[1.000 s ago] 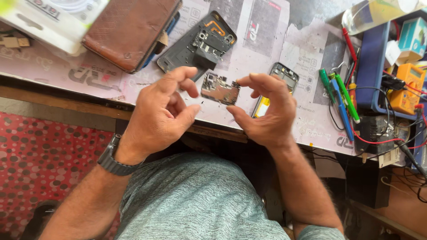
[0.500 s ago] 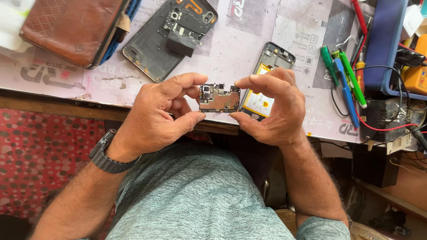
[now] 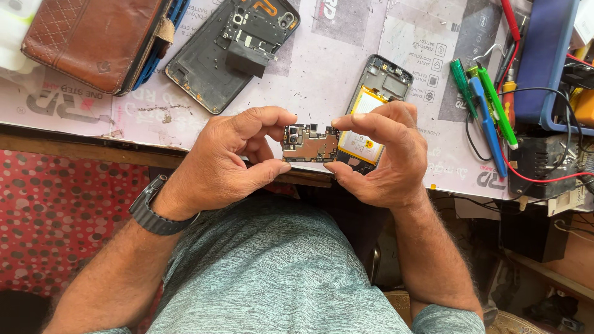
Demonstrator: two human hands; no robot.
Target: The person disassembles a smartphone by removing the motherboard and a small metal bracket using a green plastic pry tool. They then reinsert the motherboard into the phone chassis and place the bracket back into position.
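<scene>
Workbench mat (image 3: 322, 74) | both hands' grip pinches circuit board (image 3: 309, 143), now level

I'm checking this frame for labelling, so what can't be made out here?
Head view:
- Circuit board: parts too small; ends covered by left hand and right hand.
- Opened phone: lower end behind right hand.
- Brown wallet: cut off by top edge.

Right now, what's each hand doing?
Left hand: closed on the circuit board, pinching its left end.
Right hand: closed on the board's right end.
</scene>
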